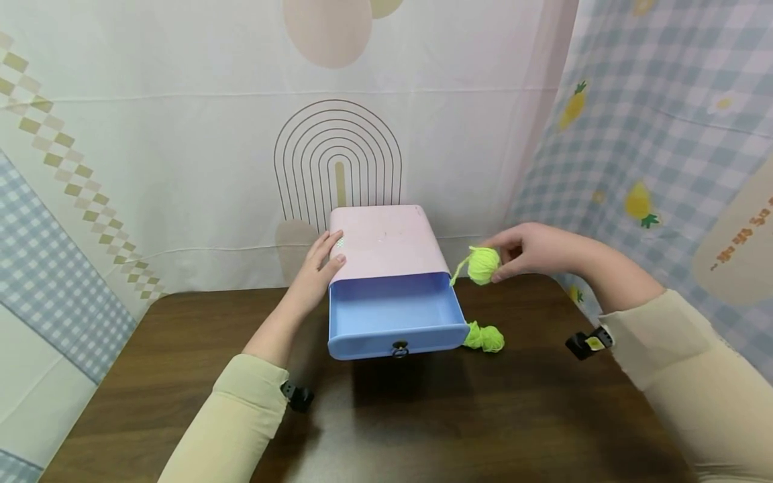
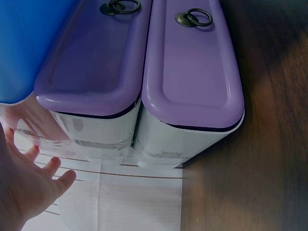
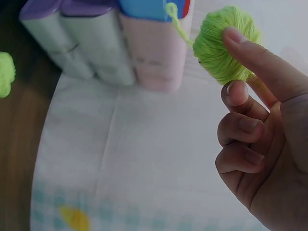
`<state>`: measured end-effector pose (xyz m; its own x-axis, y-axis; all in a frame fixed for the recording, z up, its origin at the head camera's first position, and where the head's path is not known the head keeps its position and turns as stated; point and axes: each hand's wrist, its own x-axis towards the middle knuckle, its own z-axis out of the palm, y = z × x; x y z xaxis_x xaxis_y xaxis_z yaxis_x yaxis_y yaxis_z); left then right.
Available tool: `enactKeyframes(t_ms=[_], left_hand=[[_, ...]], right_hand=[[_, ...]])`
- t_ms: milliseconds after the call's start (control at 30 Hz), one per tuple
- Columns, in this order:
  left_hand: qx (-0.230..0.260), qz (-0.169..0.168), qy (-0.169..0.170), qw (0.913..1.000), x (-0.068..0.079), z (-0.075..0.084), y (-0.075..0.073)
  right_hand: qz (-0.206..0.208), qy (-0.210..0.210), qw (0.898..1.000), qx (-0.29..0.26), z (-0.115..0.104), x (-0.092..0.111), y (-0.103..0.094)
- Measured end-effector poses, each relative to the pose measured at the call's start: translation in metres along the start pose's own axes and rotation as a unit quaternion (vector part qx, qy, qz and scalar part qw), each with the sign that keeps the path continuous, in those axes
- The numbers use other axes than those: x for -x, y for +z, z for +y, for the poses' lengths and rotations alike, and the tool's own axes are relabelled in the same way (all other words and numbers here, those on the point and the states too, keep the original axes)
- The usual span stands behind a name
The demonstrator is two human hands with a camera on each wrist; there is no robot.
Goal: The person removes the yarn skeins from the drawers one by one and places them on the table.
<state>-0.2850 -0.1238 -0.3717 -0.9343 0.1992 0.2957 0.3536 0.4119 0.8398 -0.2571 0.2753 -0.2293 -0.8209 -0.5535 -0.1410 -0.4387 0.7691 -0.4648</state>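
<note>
Between thumb and fingers my right hand (image 1: pixel 531 251) pinches a ball of neon-yellow yarn (image 1: pixel 483 265), raised to the right of the pink drawer box (image 1: pixel 386 241). A loose yarn tail (image 3: pixel 177 24) trails from the ball toward the box. The blue drawer (image 1: pixel 395 341) is pulled out at the front, its bare blue floor showing and a ring pull (image 1: pixel 400 348) on its face. My left hand (image 1: pixel 315 272) rests against the box's upper left edge with fingers extended. Another neon-yellow yarn ball (image 1: pixel 485 338) lies on the table, partly behind the drawer's right corner.
Two purple-fronted drawers (image 2: pixel 192 62) with ring pulls sit below the blue one, seen in the left wrist view. The stack stands on a dark wooden table (image 1: pixel 199 349). Patterned cloth (image 1: pixel 181 168) hangs behind, and checked cloth (image 1: pixel 652 121) hangs at right.
</note>
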Motion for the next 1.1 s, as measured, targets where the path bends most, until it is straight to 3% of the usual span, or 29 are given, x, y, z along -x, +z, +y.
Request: enactKeyframes(t_ms=[333,733,1100], left_hand=[[0.004,0.001,-0.002,1.0000,0.000,0.001,-0.003],[-0.001,-0.004,-0.003,1.0000,0.002,0.003,0.000],[-0.003,-0.001,-0.003,1.0000,0.004,0.005,0.001]], right_hand=[[0.015,0.034,0.998,-0.056,0.051,0.024,0.011],[-0.015,0.064,0.991,-0.116,0.122,0.027,0.060],[-0.063,0.096,0.986,-0.125,0.167,0.021,0.105]])
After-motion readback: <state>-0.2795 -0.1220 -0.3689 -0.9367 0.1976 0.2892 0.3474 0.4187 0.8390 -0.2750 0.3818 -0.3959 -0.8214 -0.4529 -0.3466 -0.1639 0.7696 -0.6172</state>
